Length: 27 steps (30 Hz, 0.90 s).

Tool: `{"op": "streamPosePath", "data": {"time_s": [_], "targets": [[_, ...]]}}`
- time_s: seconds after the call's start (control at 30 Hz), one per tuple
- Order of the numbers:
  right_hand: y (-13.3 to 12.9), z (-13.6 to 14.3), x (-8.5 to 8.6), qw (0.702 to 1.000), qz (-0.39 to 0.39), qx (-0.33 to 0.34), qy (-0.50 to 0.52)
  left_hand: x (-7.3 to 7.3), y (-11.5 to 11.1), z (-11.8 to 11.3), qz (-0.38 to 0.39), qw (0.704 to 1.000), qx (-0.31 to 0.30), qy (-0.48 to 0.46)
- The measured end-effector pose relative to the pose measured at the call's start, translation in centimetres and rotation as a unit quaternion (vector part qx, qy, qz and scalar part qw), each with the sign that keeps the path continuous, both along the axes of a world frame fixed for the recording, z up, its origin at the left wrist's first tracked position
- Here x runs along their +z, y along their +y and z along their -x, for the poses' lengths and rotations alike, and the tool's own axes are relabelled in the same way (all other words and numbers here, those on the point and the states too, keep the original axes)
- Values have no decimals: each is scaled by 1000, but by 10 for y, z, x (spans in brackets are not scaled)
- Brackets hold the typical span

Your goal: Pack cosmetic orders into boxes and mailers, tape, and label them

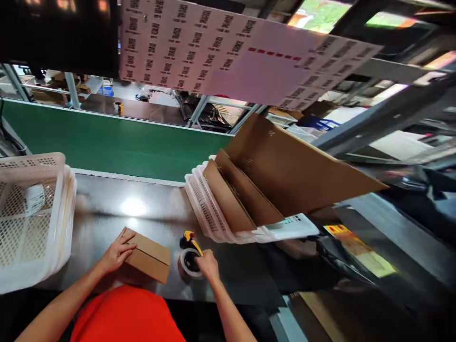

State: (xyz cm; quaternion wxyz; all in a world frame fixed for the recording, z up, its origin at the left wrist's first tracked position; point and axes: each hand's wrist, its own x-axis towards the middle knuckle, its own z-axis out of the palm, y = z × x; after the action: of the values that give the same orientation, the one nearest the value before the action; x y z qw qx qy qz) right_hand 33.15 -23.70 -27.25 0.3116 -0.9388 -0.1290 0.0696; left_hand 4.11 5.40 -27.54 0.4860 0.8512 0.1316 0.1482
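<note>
My left hand [119, 250] grips the left end of a small closed cardboard box [148, 254], its fingers over the top edge. The box lies at a slant on the metal table in front of my red top. To its right, my right hand [208, 264] is closed on a tape dispenser [190, 239] with a yellow and black head. The dispenser carries a roll of tape [191, 262], with a pale rim, just left of my fingers. The box and the dispenser are apart. Whether the dispenser touches the table, I cannot tell.
Stacked white plastic baskets [60, 228] stand at the left, a paper label inside the top one. More baskets [210, 209] at the right hold upright cardboard sheets [285, 166]. A green belt [142, 147] runs behind the table [103, 199]. A code sheet board [228, 61] hangs above.
</note>
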Motion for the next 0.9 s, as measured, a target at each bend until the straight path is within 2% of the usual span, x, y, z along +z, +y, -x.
{"op": "streamPosePath", "data": {"time_s": [0.07, 0.13, 0.23, 0.3, 0.37, 0.43, 0.5, 0.53, 0.6, 0.63, 0.67, 0.7, 0.77, 0.83, 0.9], "targets": [[1, 4, 16, 1000, 2, 10, 11, 1, -1, -8, 64, 998, 11, -6], [1, 16, 36, 998, -41, 49, 12, 0, -3, -11, 116, 993, 31, -13], [7, 49, 65, 968, -155, 192, -31, -2, -5, -10, 154, 987, 44, -18], [20, 76, 75, 922, -184, 327, -91, -2, -4, -9, 158, 987, 38, -17], [37, 97, 76, 867, -161, 439, -172, -1, -2, -10, 150, 988, 26, -15], [52, 107, 70, 821, -131, 494, -253, 2, -3, -9, 130, 991, 20, -10], [60, 108, 63, 807, -116, 501, -291, 8, -9, -6, 106, 991, 81, -27], [62, 106, 60, 807, -114, 500, -292, 12, -15, -4, 105, 983, 147, -44], [60, 101, 56, 811, -121, 500, -279, 22, -30, -2, 161, 938, 300, -69], [58, 99, 56, 811, -123, 501, -276, 29, -39, -1, 226, 907, 350, -63], [56, 99, 56, 810, -120, 503, -276, 35, -47, -2, 310, 877, 363, -47], [55, 99, 58, 807, -113, 508, -279, 41, -54, -3, 400, 849, 344, -26], [53, 100, 62, 798, -91, 525, -282, 52, -63, -7, 539, 801, 261, -1], [53, 101, 69, 790, -71, 547, -267, 57, -66, -12, 600, 773, 208, -4], [55, 100, 77, 790, -58, 565, -232, 56, -66, -16, 617, 757, 214, 6]]}}
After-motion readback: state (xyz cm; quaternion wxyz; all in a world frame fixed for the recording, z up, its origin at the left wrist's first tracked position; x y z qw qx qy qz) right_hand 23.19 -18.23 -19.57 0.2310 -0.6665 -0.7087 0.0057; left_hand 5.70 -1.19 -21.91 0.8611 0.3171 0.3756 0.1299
